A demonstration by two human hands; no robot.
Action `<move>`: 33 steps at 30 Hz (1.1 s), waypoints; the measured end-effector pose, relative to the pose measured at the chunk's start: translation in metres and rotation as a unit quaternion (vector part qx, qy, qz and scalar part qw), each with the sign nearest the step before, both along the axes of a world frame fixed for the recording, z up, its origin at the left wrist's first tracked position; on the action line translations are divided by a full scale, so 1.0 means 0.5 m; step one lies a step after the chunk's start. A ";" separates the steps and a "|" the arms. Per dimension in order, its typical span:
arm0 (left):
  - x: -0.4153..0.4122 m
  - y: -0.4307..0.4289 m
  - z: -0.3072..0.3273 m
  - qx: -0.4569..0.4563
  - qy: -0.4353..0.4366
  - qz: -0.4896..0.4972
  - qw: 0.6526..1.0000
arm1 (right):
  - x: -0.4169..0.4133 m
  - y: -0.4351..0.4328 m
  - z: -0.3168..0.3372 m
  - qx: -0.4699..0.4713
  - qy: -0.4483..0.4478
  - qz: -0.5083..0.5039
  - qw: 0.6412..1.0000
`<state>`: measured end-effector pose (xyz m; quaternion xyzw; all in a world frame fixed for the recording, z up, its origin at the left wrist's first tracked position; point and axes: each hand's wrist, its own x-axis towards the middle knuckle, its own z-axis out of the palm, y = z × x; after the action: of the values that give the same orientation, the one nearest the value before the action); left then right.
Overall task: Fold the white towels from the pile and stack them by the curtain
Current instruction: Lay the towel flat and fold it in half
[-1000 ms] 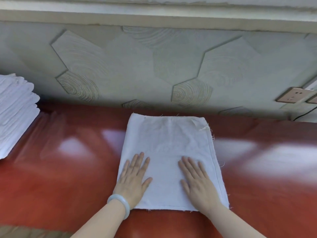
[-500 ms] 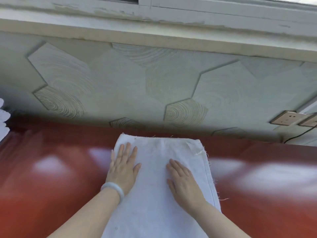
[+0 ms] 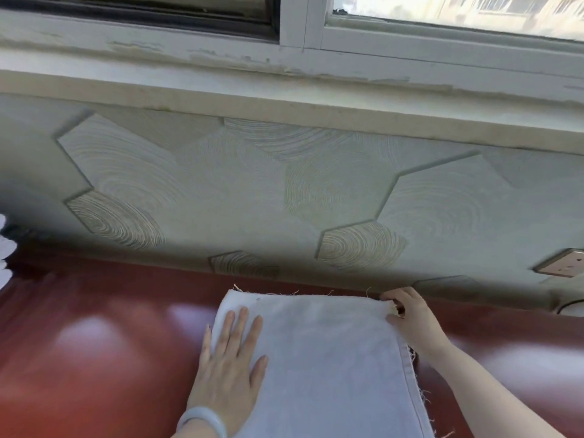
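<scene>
Flat-fingered, the left hand (image 3: 230,358) makes no grip at all: its palm and straight fingers press down on the left side of the white towel (image 3: 325,368), with a pale bracelet (image 3: 202,420) on the wrist. That towel lies spread on the glossy red worktop (image 3: 94,349), its frayed right hem running from near to far. At the far right corner the right hand (image 3: 410,317) has its grip closed on the cloth, thumb and curled fingers pinching the corner. At the far left edge a sliver of a stack of white towels (image 3: 4,248) shows. Beyond the worktop rises a wall (image 3: 221,184) with hexagon relief and a socket (image 3: 565,263) at the right, then a windowsill (image 3: 284,99) and a window (image 3: 442,14).
</scene>
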<state>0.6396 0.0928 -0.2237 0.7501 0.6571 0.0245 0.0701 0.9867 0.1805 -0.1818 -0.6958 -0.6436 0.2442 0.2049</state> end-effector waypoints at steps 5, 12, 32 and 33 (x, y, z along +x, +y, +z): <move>0.000 0.002 0.001 -0.002 -0.013 -0.003 1.000 | 0.010 0.017 0.010 -0.084 0.081 -0.034 0.993; -0.006 0.011 0.008 0.023 -0.065 -0.018 0.997 | 0.008 0.011 -0.011 -0.070 0.117 -0.031 0.990; -0.096 0.244 0.126 -0.151 -0.201 0.086 0.964 | -0.006 0.003 -0.012 -0.063 0.247 -0.080 0.964; -0.099 0.242 0.129 -0.141 -0.217 0.094 0.961 | -0.007 0.001 -0.014 -0.053 0.234 -0.077 0.968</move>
<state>0.5900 0.2139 -0.1592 0.6441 0.6904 0.0999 0.3137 0.9832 0.1809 -0.1886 -0.6766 -0.5084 0.4172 0.3311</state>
